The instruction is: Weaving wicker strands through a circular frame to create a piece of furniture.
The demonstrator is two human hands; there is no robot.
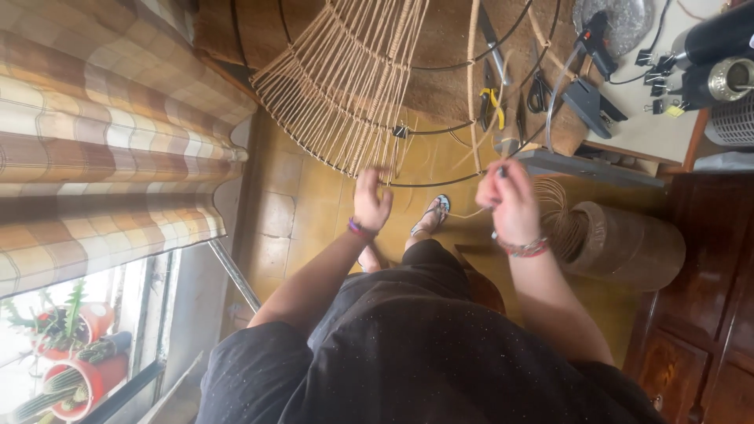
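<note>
Cord-strung wire frame (345,86) (tan, fanned); left hand (371,200) open, right hand (506,200) seemingly pinching a cord strand (471,212).

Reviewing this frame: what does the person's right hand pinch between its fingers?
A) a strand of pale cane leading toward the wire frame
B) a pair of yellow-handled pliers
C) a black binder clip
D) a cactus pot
A: the right hand is closed on a thin cane strand, while the left hand reaches open toward the strung wire frame.
</note>
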